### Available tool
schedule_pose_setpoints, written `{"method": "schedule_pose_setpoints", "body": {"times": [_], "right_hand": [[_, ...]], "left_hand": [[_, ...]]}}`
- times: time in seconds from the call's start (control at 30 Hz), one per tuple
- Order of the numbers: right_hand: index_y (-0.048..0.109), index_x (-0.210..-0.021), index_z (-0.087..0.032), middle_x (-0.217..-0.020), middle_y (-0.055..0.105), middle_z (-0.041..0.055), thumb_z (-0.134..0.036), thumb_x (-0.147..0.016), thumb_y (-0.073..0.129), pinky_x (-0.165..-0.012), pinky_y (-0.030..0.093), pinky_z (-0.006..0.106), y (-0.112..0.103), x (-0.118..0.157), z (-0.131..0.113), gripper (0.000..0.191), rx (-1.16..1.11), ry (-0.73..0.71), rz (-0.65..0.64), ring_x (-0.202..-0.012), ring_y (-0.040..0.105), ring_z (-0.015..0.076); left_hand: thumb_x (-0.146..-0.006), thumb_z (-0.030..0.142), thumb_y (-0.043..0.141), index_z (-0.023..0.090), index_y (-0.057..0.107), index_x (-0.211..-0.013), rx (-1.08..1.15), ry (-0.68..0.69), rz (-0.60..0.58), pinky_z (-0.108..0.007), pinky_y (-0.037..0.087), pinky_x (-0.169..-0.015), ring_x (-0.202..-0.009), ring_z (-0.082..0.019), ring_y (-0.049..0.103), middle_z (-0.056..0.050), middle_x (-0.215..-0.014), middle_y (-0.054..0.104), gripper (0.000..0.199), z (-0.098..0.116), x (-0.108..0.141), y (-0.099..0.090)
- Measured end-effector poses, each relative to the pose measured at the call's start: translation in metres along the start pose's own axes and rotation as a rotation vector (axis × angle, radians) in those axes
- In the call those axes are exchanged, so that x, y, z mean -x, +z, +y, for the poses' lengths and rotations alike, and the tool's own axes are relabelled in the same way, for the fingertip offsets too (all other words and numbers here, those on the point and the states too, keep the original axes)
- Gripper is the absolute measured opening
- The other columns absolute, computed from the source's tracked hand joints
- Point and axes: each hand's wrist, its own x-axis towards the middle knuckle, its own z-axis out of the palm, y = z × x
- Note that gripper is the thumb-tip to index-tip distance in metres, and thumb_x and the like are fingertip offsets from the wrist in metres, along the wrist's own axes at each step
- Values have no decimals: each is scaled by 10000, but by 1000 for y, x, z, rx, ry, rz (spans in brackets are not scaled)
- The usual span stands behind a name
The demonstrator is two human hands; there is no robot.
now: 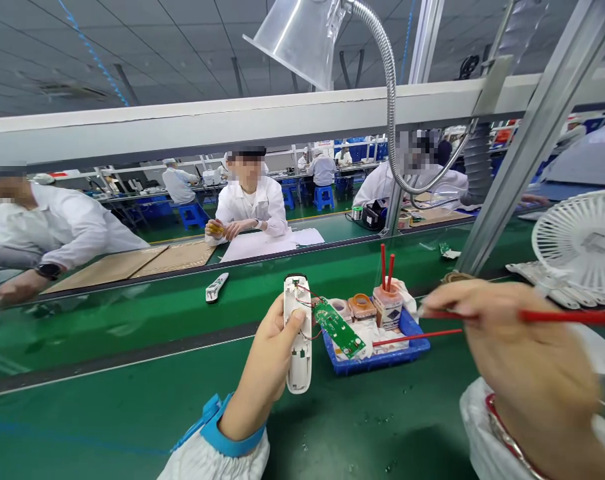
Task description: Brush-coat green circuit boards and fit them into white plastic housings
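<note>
In my left hand (262, 363) is a long white plastic housing (298, 367), held upright with its hollow inner side towards me and my thumb pressed on it. Thin red and dark wires run from it to a green circuit board (336, 325), which hangs at its right over a blue tray (382, 365). My right hand (527, 353), smeared by motion, is closed around a thin red stick (567, 317); its tip is too blurred to make out. Another red stick (417, 337) lies across the tray's right rim.
The tray holds a jar (387, 305) with red sticks standing in it, an orange-rimmed pot (362, 305) and white tissue. A white housing (216, 288) lies on the green belt (157, 310). A white fan (582, 247) stands right; a lamp (302, 40) hangs above. Co-workers sit opposite.
</note>
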Motion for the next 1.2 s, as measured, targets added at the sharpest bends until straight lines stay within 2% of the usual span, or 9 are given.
{"method": "schedule_pose_setpoints", "body": {"times": [0.2,0.27,0.37,0.5,0.6,0.7,0.9,1.03,1.2], "right_hand": [[601,-957,-189,-558,513,-37,-442,-935,362,-568,411,246,38,-5,20,349,144,378,-735,-547,510,122],[608,-975,-191,-665,579,-8,-459,-931,363,-605,431,239,39,-5,22,365,87,374,-685,-622,542,124],[624,-913,-197,-913,633,43,-521,-907,369,-685,460,231,30,-9,23,413,31,269,-269,-816,588,144],[527,-807,-215,-680,615,-13,-595,-844,429,-414,402,173,24,-13,39,394,-287,426,96,-490,534,90],[476,-797,-205,-619,625,0,-478,-898,430,-411,467,180,36,-2,66,295,-489,923,112,-430,550,92],[487,-865,-163,-645,649,60,-282,-948,391,-602,581,250,45,15,92,174,-498,1114,116,-598,669,151],[473,-1014,-106,-844,674,161,-139,-920,433,-727,590,261,20,20,102,108,-507,1244,96,-852,688,224],[483,-1004,-41,-914,660,248,-121,-894,475,-654,601,261,-3,11,96,136,-458,1320,37,-852,683,279],[542,-996,-2,-868,685,244,-151,-891,494,-593,587,217,-10,15,97,189,-461,1383,-44,-718,704,226]], "left_hand": [[-753,375,647,242,609,-1071,-144,140,64,-212,432,-622,-824,-174,573,-28,-960,640,347,1,9,-3],[-748,379,650,239,607,-1078,-157,163,88,-216,432,-610,-821,-180,577,-34,-970,642,360,2,10,-5],[-733,369,668,244,599,-1072,-74,217,203,-214,432,-601,-780,-166,574,-21,-941,640,367,7,7,-9],[-737,351,669,253,617,-993,22,291,307,-187,422,-561,-623,-99,508,27,-771,588,279,14,2,-17],[-735,340,674,239,620,-960,58,288,306,-171,418,-531,-578,-80,474,31,-723,551,252,16,1,-20],[-731,344,677,227,622,-953,47,267,288,-173,417,-518,-572,-83,471,26,-711,541,257,15,0,-20],[-733,299,677,271,585,-1105,21,269,221,-188,456,-619,-693,-113,531,12,-840,587,385,9,-4,-20],[-743,268,666,357,392,-1324,-93,251,146,-235,485,-716,-833,-167,585,-11,-971,610,649,7,0,-16],[-765,278,632,334,388,-1330,-306,284,66,-244,506,-617,-715,-157,599,-29,-956,599,618,1,-16,-23]]}}
